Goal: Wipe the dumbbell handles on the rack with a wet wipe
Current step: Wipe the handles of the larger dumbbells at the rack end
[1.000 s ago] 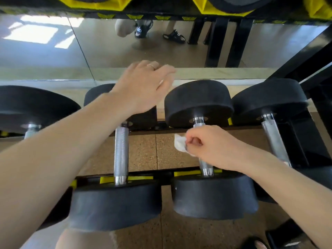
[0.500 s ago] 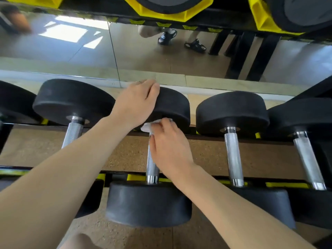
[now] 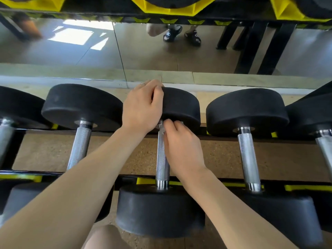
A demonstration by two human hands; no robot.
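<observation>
Fingers [image 3: 168,125] of our right hand [image 3: 181,146] curl round the top of the middle dumbbell's handle [image 3: 161,159], just under its far head [image 3: 181,106] — a sliver of white wipe [image 3: 180,121] shows at the fingertips, rest hidden. Our left hand [image 3: 142,106] grips that far head, thumb over the top edge. Dumbbell lies across the rack's rails [image 3: 53,174], w/ neighbours [image 3: 248,153] either side. Mirror [image 3: 143,51] behind — feet reflected.

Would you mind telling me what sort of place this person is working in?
Most likely a gym's free-weights area. Black dumbbells with knurled steel handles lie in a row on a black-and-yellow rack, and a wall mirror behind reflects the floor and the person's sandalled feet.
</observation>
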